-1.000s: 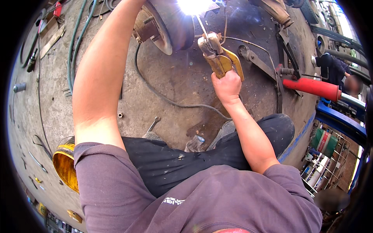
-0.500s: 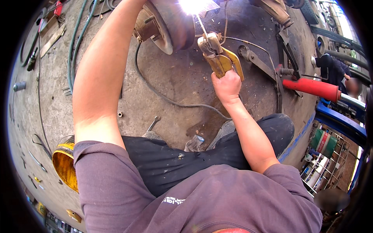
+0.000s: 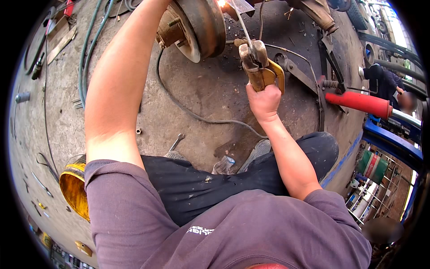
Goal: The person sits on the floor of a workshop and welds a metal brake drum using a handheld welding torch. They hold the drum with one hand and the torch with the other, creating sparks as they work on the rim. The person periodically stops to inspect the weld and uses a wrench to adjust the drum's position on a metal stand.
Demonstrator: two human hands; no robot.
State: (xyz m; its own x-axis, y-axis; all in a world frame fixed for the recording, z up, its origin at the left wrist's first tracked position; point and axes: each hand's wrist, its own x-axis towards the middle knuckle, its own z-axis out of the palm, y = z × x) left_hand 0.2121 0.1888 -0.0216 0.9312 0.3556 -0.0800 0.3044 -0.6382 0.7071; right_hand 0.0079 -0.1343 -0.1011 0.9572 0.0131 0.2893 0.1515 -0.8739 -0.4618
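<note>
My right hand (image 3: 264,101) grips the yellow-handled welding electrode holder (image 3: 257,67), whose thin rod (image 3: 239,20) runs up to a glowing spot at the rim of a rusty round metal drum (image 3: 199,27). My left arm (image 3: 118,76) reaches up along the drum's left side; the left hand is out of view past the top edge. A black cable (image 3: 192,112) trails from the drum area across the concrete floor (image 3: 210,89) toward my crossed legs.
A red cylinder (image 3: 358,103) lies at right beside a metal bar with a spring (image 3: 329,83). A spanner (image 3: 175,142) lies near my knee. Green hoses (image 3: 85,58) run at left, a yellow bucket (image 3: 74,188) sits lower left. Another person (image 3: 385,83) crouches far right.
The bright white welding arc at the drum has died down to a small orange glow. My right hand and the holder have stayed in nearly the same place.
</note>
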